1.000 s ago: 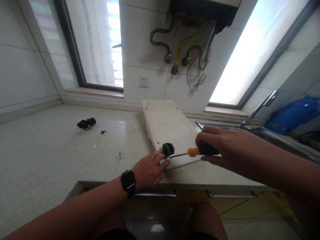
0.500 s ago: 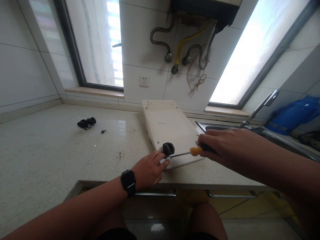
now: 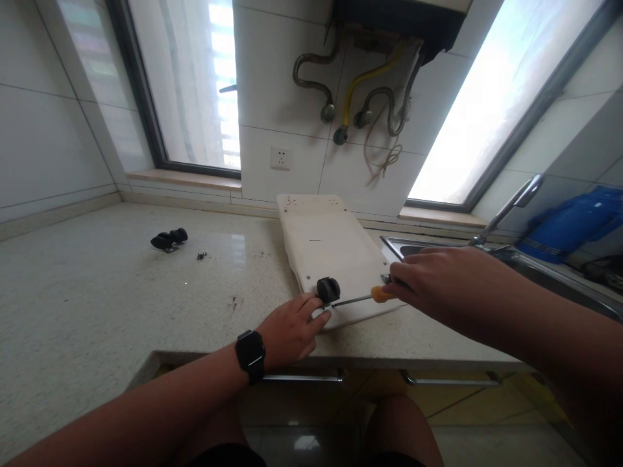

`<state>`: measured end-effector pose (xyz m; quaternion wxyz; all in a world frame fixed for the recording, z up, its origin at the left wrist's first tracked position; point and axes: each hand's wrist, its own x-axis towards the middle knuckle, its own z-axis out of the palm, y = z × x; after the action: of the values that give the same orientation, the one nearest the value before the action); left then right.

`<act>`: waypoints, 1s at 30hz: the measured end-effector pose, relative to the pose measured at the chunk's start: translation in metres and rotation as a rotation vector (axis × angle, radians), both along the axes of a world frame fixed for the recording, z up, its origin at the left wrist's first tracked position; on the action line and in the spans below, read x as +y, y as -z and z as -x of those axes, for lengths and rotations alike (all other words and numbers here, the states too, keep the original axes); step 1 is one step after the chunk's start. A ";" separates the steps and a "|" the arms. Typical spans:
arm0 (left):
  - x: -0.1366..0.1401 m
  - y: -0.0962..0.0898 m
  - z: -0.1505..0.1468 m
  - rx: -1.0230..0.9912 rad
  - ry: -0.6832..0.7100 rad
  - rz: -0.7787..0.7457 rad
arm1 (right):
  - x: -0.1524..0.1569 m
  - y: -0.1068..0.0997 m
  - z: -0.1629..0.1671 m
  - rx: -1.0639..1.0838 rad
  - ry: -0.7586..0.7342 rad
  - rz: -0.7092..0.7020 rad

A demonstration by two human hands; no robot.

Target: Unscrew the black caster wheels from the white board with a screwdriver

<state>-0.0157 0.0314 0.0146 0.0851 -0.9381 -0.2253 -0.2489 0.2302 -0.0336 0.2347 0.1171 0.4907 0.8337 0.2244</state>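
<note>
A pale, flat board-like panel [image 3: 335, 250] with rounded corners lies on the counter, screw holes at its far end. On its near left corner stands a black caster wheel [image 3: 328, 289] with a metal mounting plate. My left hand [image 3: 294, 327], a black watch on its wrist, pinches the caster's plate against the panel. My right hand [image 3: 428, 279] is wrapped round the handle of a screwdriver [image 3: 377, 295] with an orange collar. Its shaft points left, the tip at the plate beside my left fingertips. Part of another metal plate [image 3: 385, 279] shows by my right fingers.
Two loose black casters [image 3: 169, 238] and a small pile of screws [image 3: 201, 256] lie on the counter [image 3: 121, 292] to the left. A sink [image 3: 409, 245] with a faucet [image 3: 506, 207] is at the right. Pipes [image 3: 311, 83] and a socket [image 3: 281, 158] are on the wall.
My right hand has turned slightly on the screwdriver's handle and shifted a little. The tip stays at the caster's plate, and my left hand has not moved.
</note>
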 end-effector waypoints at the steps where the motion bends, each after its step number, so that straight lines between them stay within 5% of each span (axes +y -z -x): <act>1: 0.000 0.001 0.000 0.001 -0.001 -0.002 | 0.000 0.000 -0.002 -0.002 -0.043 -0.010; 8: 0.000 0.000 0.000 -0.001 0.003 -0.014 | 0.000 0.007 -0.012 -0.007 -0.153 -0.075; 30: -0.001 -0.001 -0.001 0.003 -0.005 -0.016 | 0.001 0.011 -0.004 -0.121 -0.128 -0.119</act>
<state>-0.0151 0.0308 0.0155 0.0936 -0.9372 -0.2257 -0.2490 0.2339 -0.0328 0.2233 0.1231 0.4283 0.8399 0.3099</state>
